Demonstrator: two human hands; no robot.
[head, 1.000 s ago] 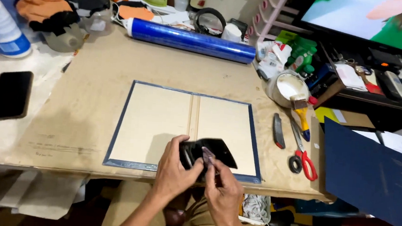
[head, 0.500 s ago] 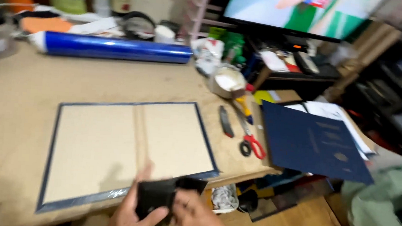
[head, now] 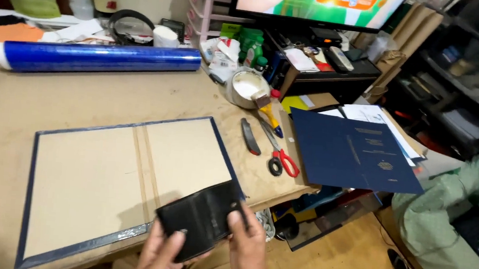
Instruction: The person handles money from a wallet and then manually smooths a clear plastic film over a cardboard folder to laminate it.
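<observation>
Black and flat, the wallet-like pouch (head: 201, 218) sits in both hands at the near edge of the open book cover (head: 122, 179), overlapping that cover's lower right corner. In the head view, the left hand (head: 160, 254) supports it from below at its near-left corner, fingers pressed against the underside, while the right hand (head: 247, 249) pinches its right edge, thumb on top. A second ago the pouch was held closer to the middle of the cover's near edge and looked bulkier between the hands; now it appears flatter and has slid toward the corner, and the camera has swung to the right, so more lies in sight beyond the cover. To the cover's right rest a dark utility knife (head: 250, 136) and red-handled scissors (head: 279, 153), then a dark blue finished cover (head: 352, 152) hanging over the table (head: 112, 90) edge. Behind the open cover lies a blue film roll (head: 97, 58), well apart from it.
</observation>
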